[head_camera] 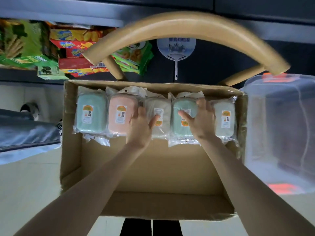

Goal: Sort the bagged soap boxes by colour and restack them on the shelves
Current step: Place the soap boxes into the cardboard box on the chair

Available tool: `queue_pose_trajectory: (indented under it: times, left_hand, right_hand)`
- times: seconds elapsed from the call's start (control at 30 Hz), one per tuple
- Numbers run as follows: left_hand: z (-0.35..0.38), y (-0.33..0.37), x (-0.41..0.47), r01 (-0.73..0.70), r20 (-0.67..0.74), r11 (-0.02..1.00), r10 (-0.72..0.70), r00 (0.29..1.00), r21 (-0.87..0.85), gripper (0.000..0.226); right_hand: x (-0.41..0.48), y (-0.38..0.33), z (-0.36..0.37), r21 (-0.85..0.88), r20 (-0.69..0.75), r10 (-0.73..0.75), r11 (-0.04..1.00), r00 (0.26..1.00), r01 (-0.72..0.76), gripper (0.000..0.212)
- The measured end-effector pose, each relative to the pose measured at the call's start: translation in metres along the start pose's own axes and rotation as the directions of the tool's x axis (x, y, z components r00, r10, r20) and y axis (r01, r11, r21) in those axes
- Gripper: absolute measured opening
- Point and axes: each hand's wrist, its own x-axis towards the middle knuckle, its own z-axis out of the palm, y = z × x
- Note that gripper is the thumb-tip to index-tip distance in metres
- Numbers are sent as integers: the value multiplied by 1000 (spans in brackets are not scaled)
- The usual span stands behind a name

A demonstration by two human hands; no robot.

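Observation:
Several bagged soap boxes stand in a row along the far wall of an open cardboard box [71, 160]. From the left: a mint green one [91, 113], a pink one [121, 113], a beige one [160, 120], a darker green one [183, 116] and a pale one [225, 118]. My left hand [141, 123] reaches between the pink and beige boxes, fingers along the pink box's side and thumb on the beige one. My right hand [201, 116] grips the darker green box, fingers over its top right edge and thumb on its label.
A wooden chair back [187, 26] arches behind the cardboard box. Snack packs [76, 51] sit on a shelf at the upper left, and a round hand fan [176, 48] hangs at centre. A clear plastic bin [281, 133] stands to the right. Grey fabric [25, 130] lies on the left.

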Motion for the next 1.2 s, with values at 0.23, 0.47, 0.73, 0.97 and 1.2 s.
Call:
queue_pose_trajectory:
  times: [0.23,0.47,0.73,0.97,1.2]
  left_hand:
    - [-16,7,7,-9,155,979,-23,988,202,47]
    - [-65,45,-16,-170,321,915,48,946,366,44]
    - [-139,181,-77,-487,310,732,378,872,476,50]
    - [-167,338,-177,-608,217,551,613,760,572,57]
    - [-139,475,-302,-680,115,464,773,624,568,62]
  right_hand:
    - [3,-6,-15,-101,193,35,995,981,-16,78]
    - [-28,-14,-77,-55,375,-26,997,927,50,71]
    - [-87,-26,-230,-138,276,-102,980,956,145,53]
    - [-163,17,-405,-166,-32,-192,969,981,184,55]
    - [-250,114,-556,-229,-238,-265,950,934,211,57]
